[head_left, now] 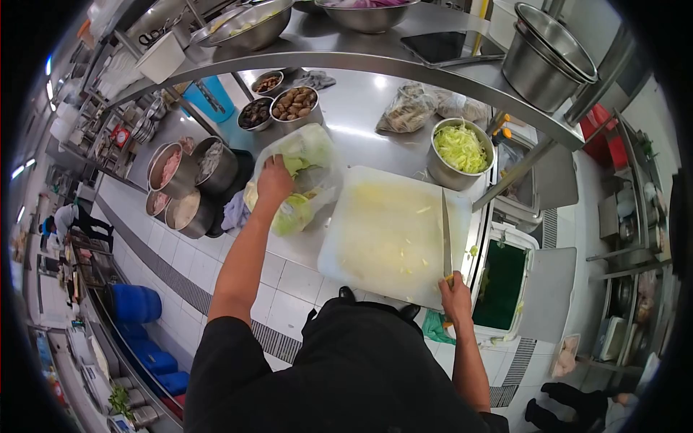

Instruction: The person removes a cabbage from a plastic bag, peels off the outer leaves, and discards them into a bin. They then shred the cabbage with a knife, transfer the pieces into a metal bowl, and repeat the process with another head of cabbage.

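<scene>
My left hand (275, 183) is at the clear plastic bag (326, 155), its fingers curled on the bag beside a pale green lettuce (294, 213); the fingertips are partly hidden. More green leaves show inside the bag. My right hand (455, 294) grips a long kitchen knife (446, 234) by its yellow handle. The blade lies along the right side of the white cutting board (368, 238), tip pointing away from me. Small shredded bits dot the board. Behind its right corner stands a metal pot of shredded lettuce (460, 148).
Metal pots (195, 213) with food stand left of the bag. Bowls of brown food (294, 105) sit behind it, and filled plastic bags (406, 108) lie farther back. A raised steel shelf (346, 61) crosses overhead. Right of the board is an open green-lined bin (500, 281).
</scene>
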Demonstrator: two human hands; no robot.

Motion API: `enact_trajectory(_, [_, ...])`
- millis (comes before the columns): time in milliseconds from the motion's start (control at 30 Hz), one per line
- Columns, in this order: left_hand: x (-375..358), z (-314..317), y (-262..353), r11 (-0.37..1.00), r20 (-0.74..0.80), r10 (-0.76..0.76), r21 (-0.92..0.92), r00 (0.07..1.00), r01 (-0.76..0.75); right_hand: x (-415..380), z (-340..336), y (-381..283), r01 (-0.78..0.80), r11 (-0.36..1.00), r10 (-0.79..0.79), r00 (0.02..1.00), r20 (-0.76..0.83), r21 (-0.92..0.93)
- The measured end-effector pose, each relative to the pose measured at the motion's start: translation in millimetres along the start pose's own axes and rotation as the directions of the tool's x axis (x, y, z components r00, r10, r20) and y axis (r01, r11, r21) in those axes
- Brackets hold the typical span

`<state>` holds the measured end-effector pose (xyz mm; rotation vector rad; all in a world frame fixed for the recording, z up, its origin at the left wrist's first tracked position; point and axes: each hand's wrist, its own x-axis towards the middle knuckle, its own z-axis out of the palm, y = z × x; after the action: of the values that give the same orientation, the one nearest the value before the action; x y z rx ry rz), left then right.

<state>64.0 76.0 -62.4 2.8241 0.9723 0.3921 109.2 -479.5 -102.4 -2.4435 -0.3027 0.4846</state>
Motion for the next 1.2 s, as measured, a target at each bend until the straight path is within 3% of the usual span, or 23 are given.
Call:
enact_trajectory(133, [26,9,1,0.986,-0.146,0.004,-0.167,0.989,-0.029,-1,5,-3,-0.045,0.999,0.045,0.999,-0.012,0.021])
enact_trajectory(200, [35,10,6,0.990,0.136,0.052,-0.135,0.989,-0.034,-2,6,-2,-0.063,0.998,0.063,0.998,-0.007,0.028])
enact_trajectory(233, [36,8,12,0.990,0.135,0.062,-0.135,0.989,-0.043,-3,7,-2,-0.053,0.998,0.054,0.998,-0.027,0.025])
enact_trajectory(300, [34,7,22,0.980,0.131,0.006,0.197,0.991,-0.032,-4,9,-1,-0.053,0.998,0.054,0.997,-0.051,0.028])
enact_trajectory(333, [38,9,21,0.979,0.134,0.017,0.198,0.991,-0.043,-5,9,-2,-0.053,0.998,0.055,0.997,-0.048,0.035])
enact_trajectory(400, [44,17,12,0.921,0.120,-0.007,0.387,0.993,-0.040,-6,6,-4,-0.061,0.997,0.063,0.997,-0.046,0.043])
enact_trajectory(733, [45,41,9,0.774,0.094,0.083,0.621,0.992,-0.123,-9,8,-9,-0.120,0.989,0.126,0.990,-0.060,0.082])
enact_trajectory(833, [56,20,11,0.845,0.196,0.184,0.469,0.963,-0.256,-8,11,-6,-0.117,0.988,0.124,0.990,-0.065,0.096])
enact_trajectory(900, [57,-16,26,0.897,0.445,0.051,0.374,0.894,-0.237,-8,12,-3,-0.102,0.991,0.109,0.992,-0.071,0.086])
enact_trajectory(933, [62,-17,16,0.897,0.447,0.043,0.376,0.893,-0.232,-8,11,-3,-0.095,0.992,0.101,0.993,-0.069,0.089])
enact_trajectory(1000, [77,-26,-10,0.929,0.440,0.290,0.084,0.850,-0.361,-7,11,-2,-0.080,0.993,0.086,0.994,-0.060,0.090])
enact_trajectory(1033, [78,-32,-17,0.931,0.440,0.285,0.085,0.852,-0.356,-6,10,-1,-0.077,0.993,0.083,0.995,-0.061,0.088])
enact_trajectory(1100, [78,-44,-23,0.963,0.473,0.269,-0.112,0.839,-0.246,-4,9,1,-0.071,0.994,0.077,0.995,-0.063,0.085])
enact_trajectory(1133, [72,-59,-16,0.964,0.473,0.266,-0.111,0.840,-0.243,-4,9,2,-0.078,0.992,0.083,0.995,-0.049,0.101])
enact_trajectory(1167, [60,-79,0,0.912,0.513,0.250,-0.410,0.821,-0.022,-3,9,3,-0.086,0.989,0.091,0.995,-0.035,0.118])
enact_trajectory(1200, [48,-88,13,0.735,0.552,0.252,-0.644,0.795,0.214,-3,9,4,-0.087,0.990,0.092,0.995,-0.034,0.115])
